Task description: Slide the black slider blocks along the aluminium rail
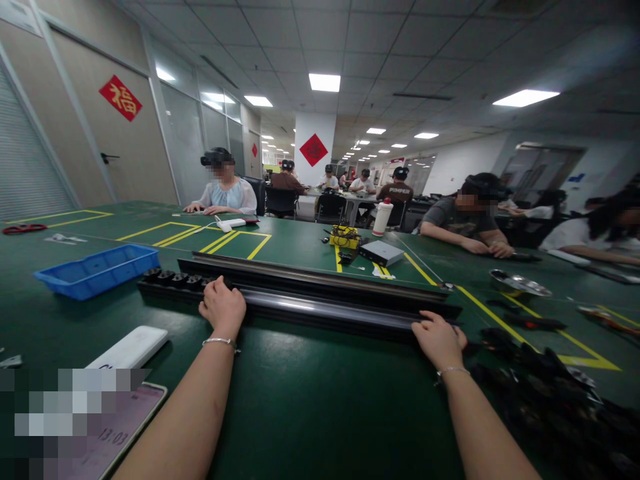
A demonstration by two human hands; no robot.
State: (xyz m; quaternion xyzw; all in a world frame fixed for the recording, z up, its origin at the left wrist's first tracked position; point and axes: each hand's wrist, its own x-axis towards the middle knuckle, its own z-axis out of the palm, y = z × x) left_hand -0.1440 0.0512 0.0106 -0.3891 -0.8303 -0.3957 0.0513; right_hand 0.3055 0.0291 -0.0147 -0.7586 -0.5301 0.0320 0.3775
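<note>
Long black rail (320,308) lies crosswise on the green tabletop (310,400), straight ahead. Smooth, semi-gloss, rounded face; a pale streak of ceiling light runs along it. Looks like a straight extruded profile, but can't tell metal from plastic. A second dark strip (310,273) sits just behind it, thin, straight-edged, roughly parallel.

Left end of the rail carries a row of small chunky black parts (175,277), matte, knobbly; detail too small to read. Left hand (223,308) is at the inner end of that row, fingers curled over the rail; can't tell whether it pinches a part, the hand blocks the view. Right hand (440,339) is gripping the rail near its right end, fingers bent over the top.

Around it: shallow blue tray (110,277), plastic-looking, sloped walls, left of the rail. White slab-shaped device (130,347), rounded corners, nearer. Right side: loose heap of irregular black pieces (565,393), blurred. Beyond that, shiny round metal bowl (520,283).
</note>
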